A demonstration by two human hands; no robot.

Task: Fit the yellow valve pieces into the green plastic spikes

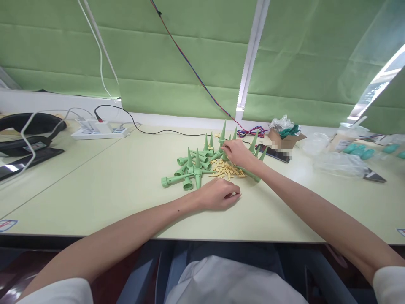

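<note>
Above the table's middle my right hand [238, 153] reaches over a pile with its fingertips closed together at the lower part of an upright green plastic spike [223, 131]. Whether they grip this spike or a small piece cannot be made out. My left hand [219, 194] rests on the table in front of the pile, fingers curled and thumb against them; anything inside is hidden. Several green spiked pieces with ribbed round caps [177, 180] lie and stand to the left. Small yellow pegs [225, 168] are heaped between the two hands.
A phone [274, 153] and a small cardboard box [286, 141] lie behind to the right, near coiled red-blue wires [253, 131]. Plastic bags [343, 164] are farther right. A power strip [100, 133] and a black headset [31, 133] sit at left. The table edge [240, 240] is near me.
</note>
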